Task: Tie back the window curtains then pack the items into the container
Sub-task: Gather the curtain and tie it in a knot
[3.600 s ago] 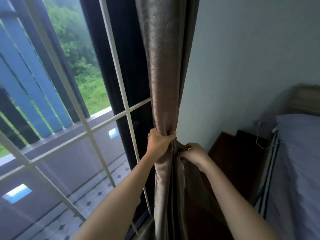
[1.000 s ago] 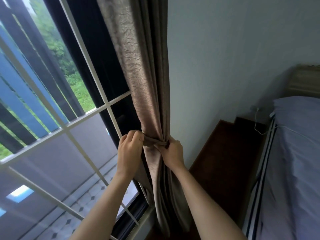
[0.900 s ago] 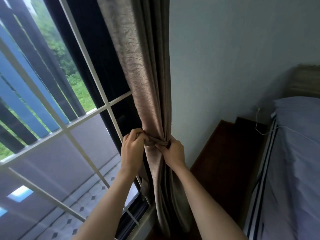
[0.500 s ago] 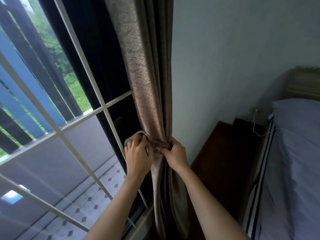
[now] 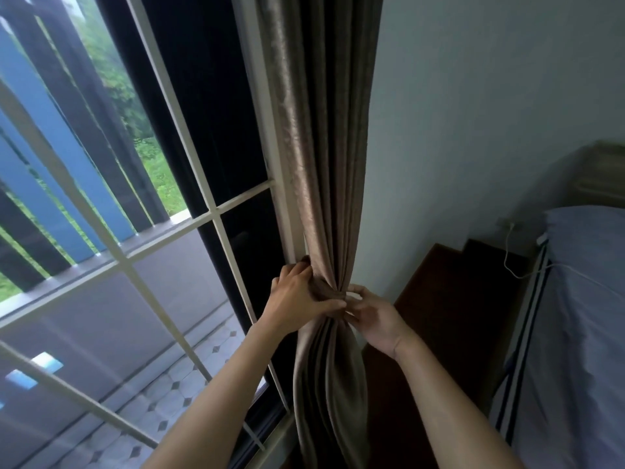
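Two hands at one cinch point. The curtain (image 5: 324,164) hangs straight down between the window frame (image 5: 216,211) and the wall (image 5: 473,130), long axis vertical, gathered tight into a waist low down and flaring out again below it.

The left hand (image 5: 297,296) comes in from the window side. Its fingers are curled round the bunched folds at the waist and its thumb lies across the front, pointing toward the wall. The right hand (image 5: 375,316) comes in from the wall side, palm turned up and left, thumb and forefinger pinching fabric at the right edge of the waist. Whether that is a tie end or a curtain fold I cannot tell, as the fingers cover it. A small loop of matching cloth shows above the left knuckles.

Key relation: the cinch lies directly between the two hands and both touch it. Any band must run crosswise, at right angles to the hanging folds. The fastening point looks to be on the wall side, so the right hand is nearer and likely finishes it while the left holds the bundle.

Tie-back judged nearly done, not yet released. Container and items to pack are not in view. The bed (image 5: 581,299) and a dark wooden side table (image 5: 456,299) are to the right.
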Demonstrator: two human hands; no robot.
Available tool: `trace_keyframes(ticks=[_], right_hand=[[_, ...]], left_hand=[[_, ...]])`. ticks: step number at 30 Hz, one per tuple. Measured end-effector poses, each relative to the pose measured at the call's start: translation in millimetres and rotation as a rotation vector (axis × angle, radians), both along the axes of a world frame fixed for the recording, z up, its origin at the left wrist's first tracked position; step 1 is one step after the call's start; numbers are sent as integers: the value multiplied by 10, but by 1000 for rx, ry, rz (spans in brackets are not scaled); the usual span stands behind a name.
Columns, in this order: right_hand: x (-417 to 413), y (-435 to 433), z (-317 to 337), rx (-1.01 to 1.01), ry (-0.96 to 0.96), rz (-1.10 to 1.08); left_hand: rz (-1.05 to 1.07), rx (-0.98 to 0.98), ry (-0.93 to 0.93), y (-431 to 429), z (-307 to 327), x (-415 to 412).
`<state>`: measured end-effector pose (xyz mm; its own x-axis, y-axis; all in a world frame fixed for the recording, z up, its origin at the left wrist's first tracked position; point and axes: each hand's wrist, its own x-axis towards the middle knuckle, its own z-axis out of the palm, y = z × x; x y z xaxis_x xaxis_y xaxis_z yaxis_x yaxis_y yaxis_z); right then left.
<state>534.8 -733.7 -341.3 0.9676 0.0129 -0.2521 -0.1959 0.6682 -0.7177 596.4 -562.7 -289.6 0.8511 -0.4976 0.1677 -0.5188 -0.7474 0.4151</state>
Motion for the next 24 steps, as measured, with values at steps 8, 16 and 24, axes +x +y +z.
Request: trace_keyframes(ticks=[8, 16, 24], right_hand=[[83, 35, -66, -35, -16, 12], [185, 104, 156, -455, 61, -183], [488, -50, 400, -750, 58, 113]], left_hand=[[23, -264, 108, -151, -168, 10], [139, -614, 260, -166, -292, 26], [23, -581, 382, 3, -140, 49]])
